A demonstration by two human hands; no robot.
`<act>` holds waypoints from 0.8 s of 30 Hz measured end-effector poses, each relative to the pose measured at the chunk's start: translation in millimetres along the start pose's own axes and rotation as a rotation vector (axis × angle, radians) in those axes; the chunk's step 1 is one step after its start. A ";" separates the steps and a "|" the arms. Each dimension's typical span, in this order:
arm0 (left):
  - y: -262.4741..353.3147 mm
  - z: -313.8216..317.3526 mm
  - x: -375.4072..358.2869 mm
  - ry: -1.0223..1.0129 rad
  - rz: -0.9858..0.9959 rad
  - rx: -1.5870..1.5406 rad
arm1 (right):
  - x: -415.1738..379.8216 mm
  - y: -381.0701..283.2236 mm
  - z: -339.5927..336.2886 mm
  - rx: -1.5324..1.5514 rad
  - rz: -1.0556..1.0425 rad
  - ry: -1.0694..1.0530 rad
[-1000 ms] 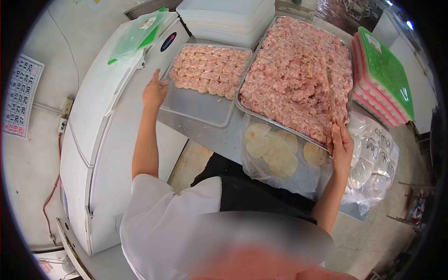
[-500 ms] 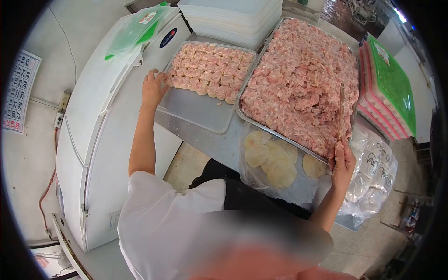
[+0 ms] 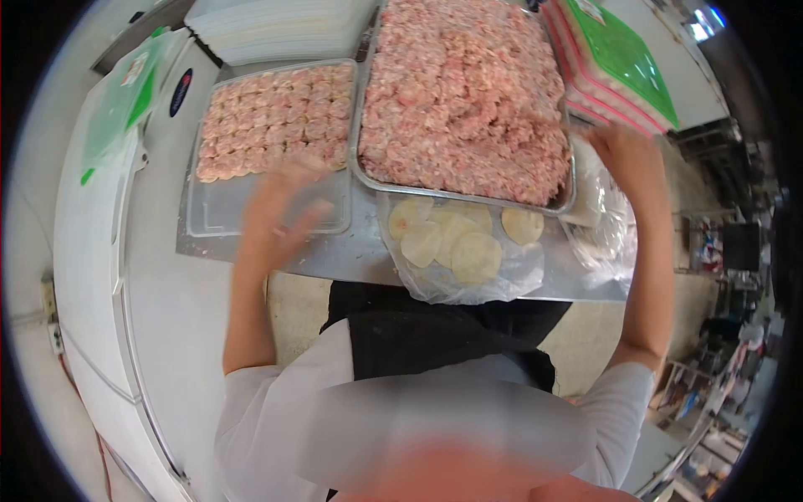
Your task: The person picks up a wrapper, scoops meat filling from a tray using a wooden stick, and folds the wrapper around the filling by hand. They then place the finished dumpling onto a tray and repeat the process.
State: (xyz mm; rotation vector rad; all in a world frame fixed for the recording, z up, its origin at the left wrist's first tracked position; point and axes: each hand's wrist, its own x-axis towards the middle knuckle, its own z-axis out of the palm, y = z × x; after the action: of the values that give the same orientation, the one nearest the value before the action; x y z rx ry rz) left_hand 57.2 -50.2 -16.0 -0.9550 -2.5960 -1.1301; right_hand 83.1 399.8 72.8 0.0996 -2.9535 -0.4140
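Observation:
My left hand (image 3: 288,209) hovers over the front part of a clear plastic tray (image 3: 217,219), fingers spread and smeared by motion, with nothing visible in it. Rows of meat-filled dumplings (image 3: 276,117) fill the tray's back part. At the right rim of a large metal tray (image 3: 468,199), my right hand (image 3: 623,155) is curled around a thin flat spatula (image 3: 579,130), whose blade is blurred. Pinkish ground meat (image 3: 460,92) is heaped in the metal tray. Several round dough wrappers (image 3: 456,243) lie on a plastic bag in front of it.
White plastic trays (image 3: 276,29) are stacked behind. Green-lidded containers (image 3: 619,63) stand at back right. Clear bags (image 3: 598,205) lie right of the metal tray. A white freezer (image 3: 159,276) stands to the left. The metal table's front edge (image 3: 335,284) is close to my body.
My left hand has left the dumpling tray's left edge and moved right, over its front. The right hand has risen outward from the metal tray's near corner with the spatula. The view has turned.

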 end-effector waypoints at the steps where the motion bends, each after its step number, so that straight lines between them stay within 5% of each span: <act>1: 18.5 19.8 6.5 -0.108 0.113 -0.217 | 13.2 2.8 3.2 -0.145 0.012 -0.014; 3: 42.9 68.3 14.8 -0.254 0.273 -0.305 | 27.5 -1.9 36.3 -0.210 -0.207 0.066; 8: 67.3 159.8 15.3 -0.385 0.502 -0.393 | -14.3 -96.9 37.0 -0.346 -0.170 0.001; 13: 54.4 179.0 15.1 -0.383 0.596 -0.251 | -13.6 -40.0 14.2 -0.253 -0.099 -0.024; 19: 49.4 155.1 24.3 -0.357 0.235 -0.601 | -23.6 -96.7 48.7 -0.031 0.048 -0.029; 21: 47.0 148.7 24.1 -0.460 -0.359 -1.300 | -27.6 -118.8 48.4 0.072 0.078 0.049; 22: 49.2 143.9 25.7 -0.463 -0.359 -1.301 | -28.8 -127.0 48.6 0.183 0.103 0.127; 24: 54.3 133.8 27.9 -0.348 -0.086 -0.703 | -29.8 -139.2 49.9 0.208 0.139 0.099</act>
State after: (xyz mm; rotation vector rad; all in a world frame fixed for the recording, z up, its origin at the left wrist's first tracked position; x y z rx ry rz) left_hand 82.8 85.4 -67.0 -1.2596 -2.5230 -2.1500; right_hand 110.4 282.2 -17.6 -0.0595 -2.8736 -0.0806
